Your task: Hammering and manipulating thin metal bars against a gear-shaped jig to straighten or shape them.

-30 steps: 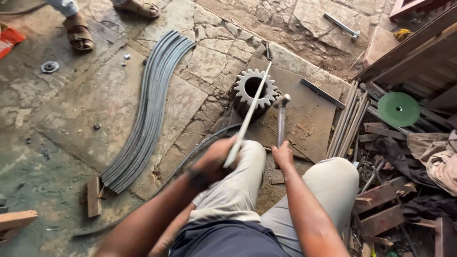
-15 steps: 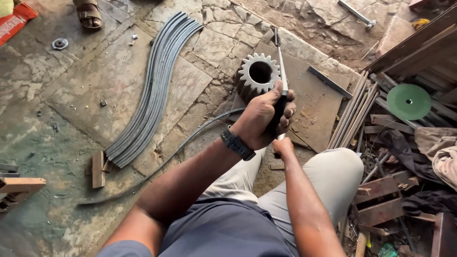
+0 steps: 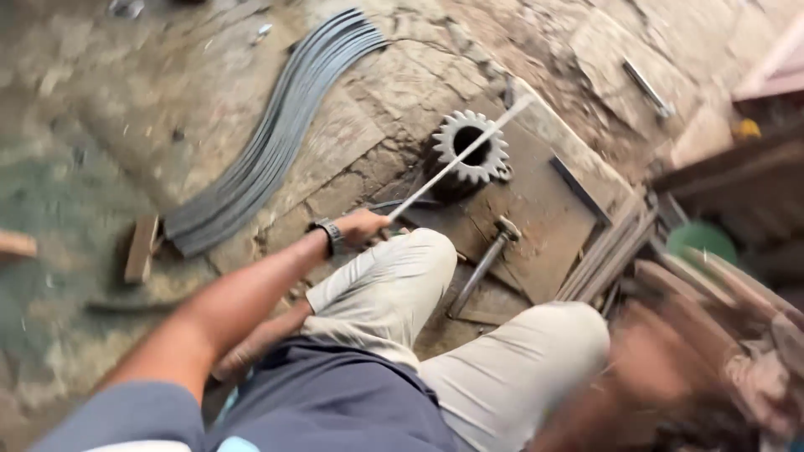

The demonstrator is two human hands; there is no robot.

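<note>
The left hand [image 3: 362, 228] reaches out past the left knee, arm almost straight, with a dark watch [image 3: 331, 237] on the wrist. Its fingers are closed tight around one thin pale rod [image 3: 459, 158]. The rod slants up from the hand and crosses over the gear [image 3: 471, 148], with its far tip just past the gear. The right hand [image 3: 670, 368] is only a brown blur far to the right of the gear and below it, so I cannot tell if it is open or closed, or if it holds anything.

There is one gear, round with teeth and a dark hole in the middle. It sits on a flat rusty plate [image 3: 544, 209]. One hammer [image 3: 484, 264] lies on the plate just below the gear, head toward the gear. One stack of long curved metal strips [image 3: 268, 151] lies to the left of the gear. A bundle of straight bars [image 3: 605, 255] lies to the right of it. One green disc [image 3: 702, 240] sits further right.

The floor [image 3: 126, 125] is cracked stone and dirt. The person sits with both knees up in light trousers.
</note>
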